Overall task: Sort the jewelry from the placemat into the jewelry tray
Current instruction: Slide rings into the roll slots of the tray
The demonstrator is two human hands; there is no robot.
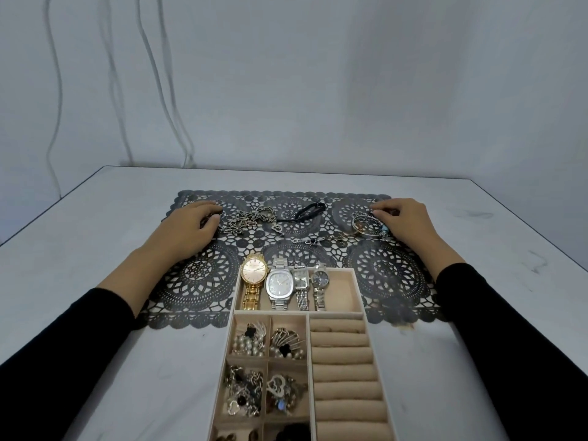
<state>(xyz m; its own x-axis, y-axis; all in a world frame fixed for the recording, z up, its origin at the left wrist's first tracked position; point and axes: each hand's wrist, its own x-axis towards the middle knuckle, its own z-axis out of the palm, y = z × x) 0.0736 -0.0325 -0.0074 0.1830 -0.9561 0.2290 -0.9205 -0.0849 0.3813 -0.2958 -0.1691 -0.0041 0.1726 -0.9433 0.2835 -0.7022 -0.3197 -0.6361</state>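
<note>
A dark lace placemat (197, 281) covers the middle of the table. A beige jewelry tray (237, 297) lies over its near edge, with several watches (280, 286) in the far compartment, small pieces in the left cells and ring rolls (343, 367) on the right. My left hand (187, 230) rests on the mat's far left, fingers curled at small rings beside a pile of silver chains (251, 219). My right hand (404, 222) is at the far right, fingertips pinching at silver bangles (367, 226). A black cord bracelet (310, 210) and a thin chain (318, 240) lie between.
The pale table (95, 313) ends at a far edge against a grey wall where white cables (165, 90) hang. Its left edge runs diagonally near my left arm. Both black sleeves cross the near corners.
</note>
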